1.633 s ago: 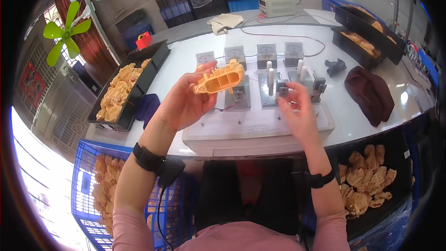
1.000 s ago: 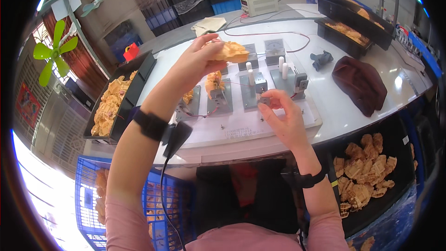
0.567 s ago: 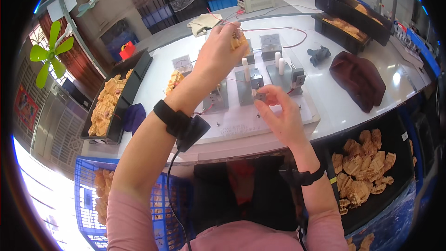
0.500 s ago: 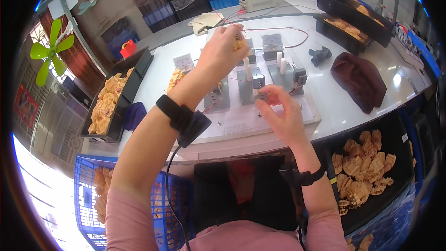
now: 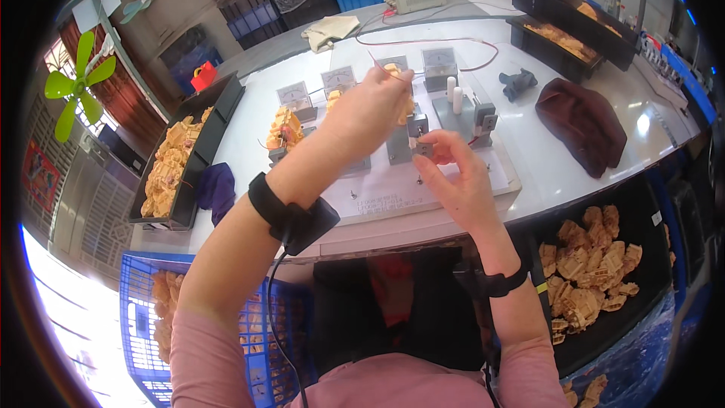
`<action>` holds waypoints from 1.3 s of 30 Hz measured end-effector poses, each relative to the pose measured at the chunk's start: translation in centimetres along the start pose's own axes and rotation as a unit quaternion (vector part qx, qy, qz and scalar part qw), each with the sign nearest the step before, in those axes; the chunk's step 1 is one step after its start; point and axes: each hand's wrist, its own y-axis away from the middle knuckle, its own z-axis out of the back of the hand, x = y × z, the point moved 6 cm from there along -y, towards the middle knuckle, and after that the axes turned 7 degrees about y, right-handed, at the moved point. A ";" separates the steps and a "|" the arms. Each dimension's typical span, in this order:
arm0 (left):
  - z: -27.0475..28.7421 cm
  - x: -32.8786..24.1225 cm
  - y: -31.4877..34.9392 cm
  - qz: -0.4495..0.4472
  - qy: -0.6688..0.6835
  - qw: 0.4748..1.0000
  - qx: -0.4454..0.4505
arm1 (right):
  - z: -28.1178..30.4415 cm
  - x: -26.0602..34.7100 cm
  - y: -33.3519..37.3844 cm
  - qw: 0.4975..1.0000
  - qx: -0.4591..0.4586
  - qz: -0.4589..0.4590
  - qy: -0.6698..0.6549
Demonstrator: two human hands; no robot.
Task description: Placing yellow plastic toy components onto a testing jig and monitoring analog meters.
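Note:
My left hand [image 5: 371, 112] reaches over the white board [image 5: 461, 193]. Its fingers are closed on a tan plastic part [image 5: 405, 109] at the third grey fixture [image 5: 398, 153], and a thin red wire sticks up by the fingertips. Thumb and fingers of my right hand [image 5: 459, 175] pinch the small metal block [image 5: 420, 136] at that fixture's front. Another tan part [image 5: 285, 130] sits on the leftmost fixture. A second one is partly hidden behind my left hand. Two white pegs [image 5: 458, 100] stand bare on the rightmost fixture [image 5: 470, 122].
Panel meters [image 5: 439, 62] line the board's back. Black trays of tan parts stand at left [image 5: 185, 196] and back right [image 5: 555, 60]. A dark cloth [image 5: 580, 128] and a grey glove-like item [image 5: 518, 85] lie right. Below are a blue basket [image 5: 136, 310] and black bin [image 5: 653, 257].
My left hand has come down and nearer with the tan part, onto the third fixture. The right hand keeps its pinch at the metal block. The view has shifted slightly.

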 end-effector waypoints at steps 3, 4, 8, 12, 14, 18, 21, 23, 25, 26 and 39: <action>-1.5 -0.4 0.5 0.033 -0.025 0.998 0.041 | 0.0 0.1 -0.1 1.000 -0.001 0.000 0.005; -1.8 -0.3 0.8 0.057 -0.044 0.995 0.065 | -0.1 0.0 -0.1 1.000 0.000 -0.010 0.010; 1.2 -0.7 2.3 0.010 -0.018 0.999 0.026 | -0.9 -0.2 -0.2 0.999 -0.027 -0.010 0.026; 7.2 0.3 8.5 0.005 0.055 0.996 -0.075 | 0.4 -1.0 0.4 0.988 -0.140 -0.043 0.046; 9.4 1.3 12.7 0.018 0.096 0.991 -0.093 | 0.2 -1.3 0.4 0.991 -0.087 -0.049 0.086; 10.7 5.9 20.8 0.167 0.195 0.954 -0.158 | -0.4 -1.6 0.9 0.994 -0.052 -0.079 0.049; 10.1 9.3 25.2 0.228 0.228 0.929 -0.180 | -0.7 -1.2 0.9 0.994 -0.045 -0.082 0.055; 9.1 11.6 27.3 0.296 0.258 0.900 -0.188 | -0.8 -1.0 0.8 0.993 -0.035 -0.083 0.075; 8.4 12.4 27.8 0.274 0.289 0.899 -0.181 | -0.8 -1.0 0.8 0.991 -0.025 -0.091 0.095; 7.9 12.7 27.8 0.277 0.311 0.893 -0.168 | -0.9 -0.9 0.7 0.991 -0.029 -0.081 0.104; 3.6 13.2 27.0 0.249 0.332 0.907 -0.074 | -1.1 -0.7 1.0 0.982 -0.025 -0.117 0.144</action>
